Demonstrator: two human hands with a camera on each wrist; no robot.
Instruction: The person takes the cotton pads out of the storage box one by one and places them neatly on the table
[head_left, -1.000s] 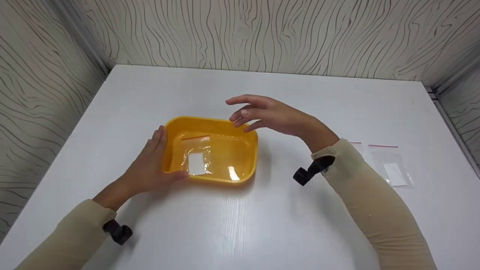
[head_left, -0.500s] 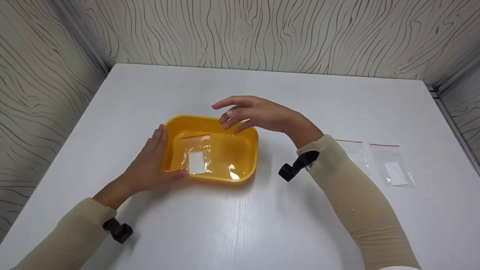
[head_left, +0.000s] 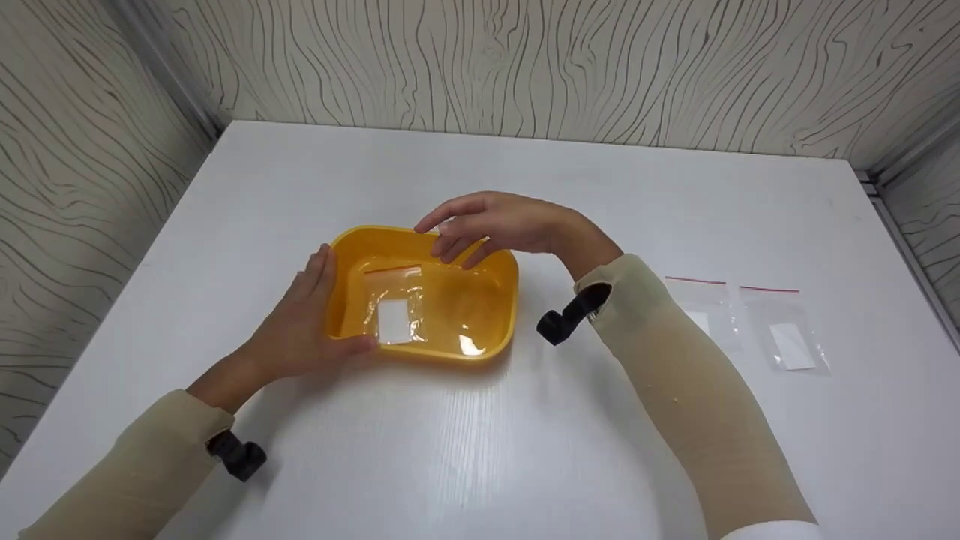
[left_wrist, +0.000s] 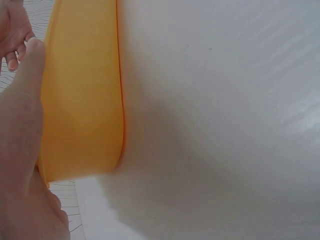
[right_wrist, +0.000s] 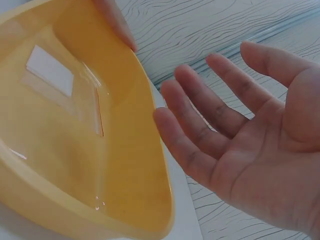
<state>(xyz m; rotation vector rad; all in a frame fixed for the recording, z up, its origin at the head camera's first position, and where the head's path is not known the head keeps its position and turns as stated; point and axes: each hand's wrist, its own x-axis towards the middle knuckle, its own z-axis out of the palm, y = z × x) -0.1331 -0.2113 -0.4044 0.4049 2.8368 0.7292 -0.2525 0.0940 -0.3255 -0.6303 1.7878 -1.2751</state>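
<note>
A yellow plastic basin [head_left: 469, 300] stands on the white table. My left hand [head_left: 296, 330] holds its left end, with the thumb along the near rim and the fingers against the left wall. Inside the basin's left half lies a clear zip bag [head_left: 394, 304] with a red strip and a white rectangle in it. Above the far right rim, my right hand [head_left: 506, 225] hovers with nothing in it, its fingers loosely bent. In the right wrist view the palm shows beside the basin wall; whether a fingertip touches the rim I cannot tell.
Two more clear zip bags with red strips lie on the table at the right: one [head_left: 784, 330] in full view, the other [head_left: 701, 300] partly behind the right sleeve [head_left: 667, 360]. Patterned wall panels [head_left: 525, 67] border the back and sides of the table [head_left: 450, 435].
My right hand has moved left and slightly down over the basin's far rim. The sleeve uncovers more of the second bag at the right. My left hand stays on the basin.
</note>
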